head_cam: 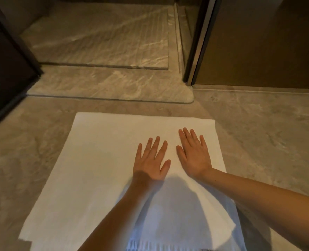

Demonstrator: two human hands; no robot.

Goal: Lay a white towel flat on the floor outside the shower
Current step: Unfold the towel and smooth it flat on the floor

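Both palms pressing flat, nothing gripped: left hand (151, 158) and right hand (193, 153) are lying open, fingers spread, side by side on the white towel (95, 160).

Towel is sitting spread on the stone floor (268, 133) just outside the shower threshold (113, 82), far edge straight, no big folds showing. Near end is partly hidden by arms and shadow. Task is looking nearly done; only final smoothing and lifting hands off seem left.

We see a grey marble floor (259, 127) in warm light. A raised step (113, 82) lies ahead. A dark door frame (195, 51) stands right.
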